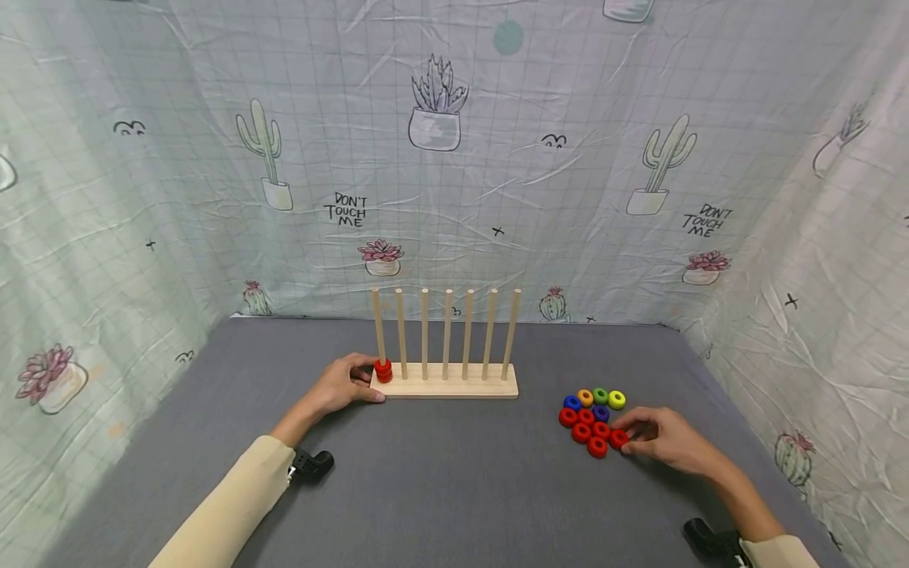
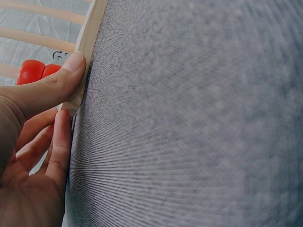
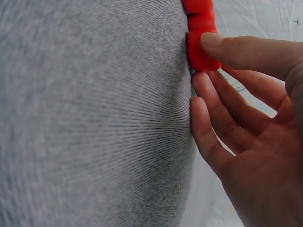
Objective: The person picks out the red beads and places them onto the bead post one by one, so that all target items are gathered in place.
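Note:
A wooden peg stand (image 1: pixel 447 386) with several upright pegs stands near the middle of the table. Two red rings (image 1: pixel 383 371) are stacked on its leftmost peg. My left hand (image 1: pixel 344 385) grips the left end of the base, thumb on the front edge, as the left wrist view (image 2: pixel 35 142) also shows. At the right lies a flat cluster of loose rings. My right hand (image 1: pixel 667 438) pinches the rightmost red ring (image 1: pixel 619 439) between thumb and fingers. In the right wrist view that red ring (image 3: pixel 202 52) still appears down on the cloth, beside other red rings.
The cluster also holds a blue ring (image 1: pixel 572 403), an orange ring (image 1: pixel 585 397), a green ring (image 1: pixel 600 396) and a yellow ring (image 1: pixel 616 400). A grey cloth (image 1: pixel 454 481) covers the table. Printed fabric (image 1: pixel 454 181) hangs behind and at both sides.

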A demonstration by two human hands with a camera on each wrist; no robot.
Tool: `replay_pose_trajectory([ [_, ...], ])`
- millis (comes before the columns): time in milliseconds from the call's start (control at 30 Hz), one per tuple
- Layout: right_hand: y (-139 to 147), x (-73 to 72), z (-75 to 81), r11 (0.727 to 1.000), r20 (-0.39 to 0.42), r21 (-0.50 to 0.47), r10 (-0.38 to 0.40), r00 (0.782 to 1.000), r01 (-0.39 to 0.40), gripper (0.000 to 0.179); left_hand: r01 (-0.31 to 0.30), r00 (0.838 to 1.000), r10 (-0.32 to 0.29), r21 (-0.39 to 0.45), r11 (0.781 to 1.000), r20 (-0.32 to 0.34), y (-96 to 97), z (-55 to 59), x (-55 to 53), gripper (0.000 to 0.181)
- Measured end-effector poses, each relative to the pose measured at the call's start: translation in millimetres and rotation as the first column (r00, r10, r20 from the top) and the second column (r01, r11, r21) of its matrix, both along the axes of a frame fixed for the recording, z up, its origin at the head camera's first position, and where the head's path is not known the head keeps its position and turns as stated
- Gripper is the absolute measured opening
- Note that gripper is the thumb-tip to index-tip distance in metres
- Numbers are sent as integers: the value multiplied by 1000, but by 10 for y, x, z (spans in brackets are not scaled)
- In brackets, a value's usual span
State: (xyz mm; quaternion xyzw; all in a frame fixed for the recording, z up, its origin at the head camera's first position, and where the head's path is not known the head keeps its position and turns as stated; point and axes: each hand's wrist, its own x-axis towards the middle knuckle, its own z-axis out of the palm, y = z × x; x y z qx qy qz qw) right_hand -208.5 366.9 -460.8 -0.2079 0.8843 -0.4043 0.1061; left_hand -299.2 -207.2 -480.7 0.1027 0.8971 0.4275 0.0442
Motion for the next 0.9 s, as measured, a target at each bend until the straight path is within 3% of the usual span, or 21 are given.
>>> replay_pose_trajectory([
  [267,0,0,50,1000,-59,-17,-16,998,15,25,5,1000,-5,0,1000,-5,-3,-7,3,76],
  [900,-206,-96,292,998,-160,51,-29,987,38,24,16,1000,-16,-3,1000,11,-18,-14,-22,77],
])
